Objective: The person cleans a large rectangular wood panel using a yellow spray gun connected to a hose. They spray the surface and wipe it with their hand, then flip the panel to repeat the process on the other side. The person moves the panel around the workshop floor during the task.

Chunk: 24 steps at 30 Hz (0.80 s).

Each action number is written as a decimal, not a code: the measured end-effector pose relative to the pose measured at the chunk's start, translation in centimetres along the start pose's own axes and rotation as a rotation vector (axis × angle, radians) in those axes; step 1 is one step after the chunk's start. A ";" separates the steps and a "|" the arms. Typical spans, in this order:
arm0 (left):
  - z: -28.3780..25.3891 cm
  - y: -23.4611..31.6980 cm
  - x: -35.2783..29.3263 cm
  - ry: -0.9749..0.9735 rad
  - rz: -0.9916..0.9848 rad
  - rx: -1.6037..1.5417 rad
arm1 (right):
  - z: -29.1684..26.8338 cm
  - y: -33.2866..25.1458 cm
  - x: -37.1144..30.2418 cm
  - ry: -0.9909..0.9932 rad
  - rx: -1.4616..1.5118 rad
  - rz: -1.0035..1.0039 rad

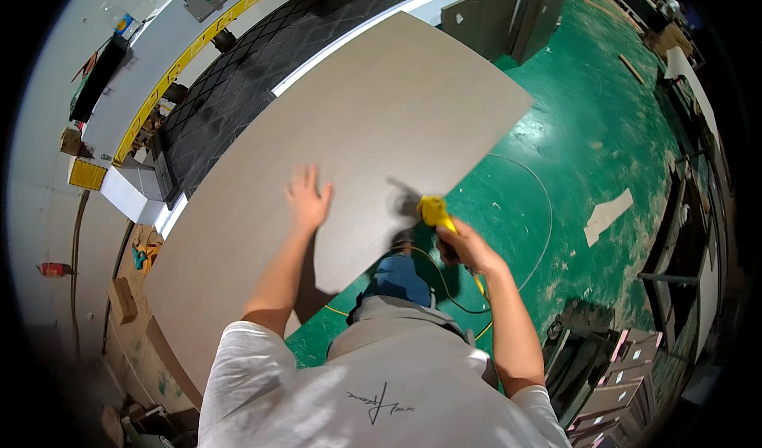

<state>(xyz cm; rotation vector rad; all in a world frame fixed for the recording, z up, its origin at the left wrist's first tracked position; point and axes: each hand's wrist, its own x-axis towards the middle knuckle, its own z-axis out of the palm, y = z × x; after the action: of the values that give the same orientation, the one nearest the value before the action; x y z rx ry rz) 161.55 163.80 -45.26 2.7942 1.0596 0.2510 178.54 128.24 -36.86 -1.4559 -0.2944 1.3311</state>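
A large beige-grey board (pixel 373 107) lies in front of me, reaching from the lower left to the upper right. On its surface my left hand (pixel 310 198) is spread, fingers stretched out and holding nothing. Closed round the handle of a yellow air blow gun (pixel 433 210) is my right hand (pixel 468 249), just off the board's near edge. The gun's dark nozzle points over the board and is smeared by motion. A yellow hose (pixel 481 286) runs down from the handle past my wrist.
Behind the board is a machine with a black tiled bed (pixel 262 75) and a yellow-striped beam (pixel 202 43). Dark panels (pixel 500 21) lean at the far right. The green floor (pixel 587 146) carries a loose hose and a scrap piece (pixel 608 216). Stacked panels (pixel 619 384) stand lower right.
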 end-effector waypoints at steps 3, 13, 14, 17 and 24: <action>-0.1 -6.1 7.0 0.008 -0.267 0.061 | -0.2 -4.0 7.2 0.329 0.220 -0.242; 2.4 -9.3 26.5 -0.042 -0.340 0.066 | 0.3 -20.8 26.8 -0.377 -0.226 0.074; 2.6 -7.1 28.5 -0.058 -0.278 0.037 | -0.8 -21.7 28.4 -0.391 -0.199 0.056; 4.4 -0.9 33.7 -0.054 -0.107 0.020 | -6.7 -21.7 34.2 0.135 -0.158 -0.191; 10.2 14.0 49.6 -0.086 0.158 -0.052 | -16.7 -26.9 30.5 0.184 -0.322 -0.079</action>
<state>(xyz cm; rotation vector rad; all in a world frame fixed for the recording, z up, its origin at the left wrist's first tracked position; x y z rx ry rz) 209.25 185.78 -47.35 2.8169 0.8028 0.1703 214.95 152.91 -35.73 -1.8039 -0.4559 1.1122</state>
